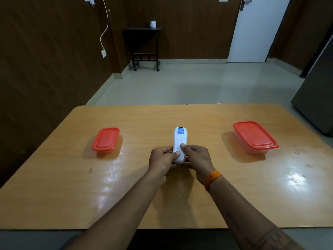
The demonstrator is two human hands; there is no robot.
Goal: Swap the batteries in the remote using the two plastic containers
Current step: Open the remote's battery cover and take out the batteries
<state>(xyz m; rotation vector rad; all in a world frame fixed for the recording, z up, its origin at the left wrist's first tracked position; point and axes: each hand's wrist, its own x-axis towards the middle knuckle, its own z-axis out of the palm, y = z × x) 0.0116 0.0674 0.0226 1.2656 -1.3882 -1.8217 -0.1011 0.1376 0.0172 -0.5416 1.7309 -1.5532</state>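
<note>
White plastic remote (180, 139) held back-up above orange wooden bench (54, 186), near end clasped by left hand (162, 160) and right hand (197, 157), thumbs pressed on casing. Red-lidded clear containers, small one (106, 139) left, large one (255, 136) right, both closed.

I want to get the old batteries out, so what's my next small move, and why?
Probably slide the back cover off the white remote with your thumbs: both the left hand and right hand grip its near end, and both red-lidded containers are closed.
</note>
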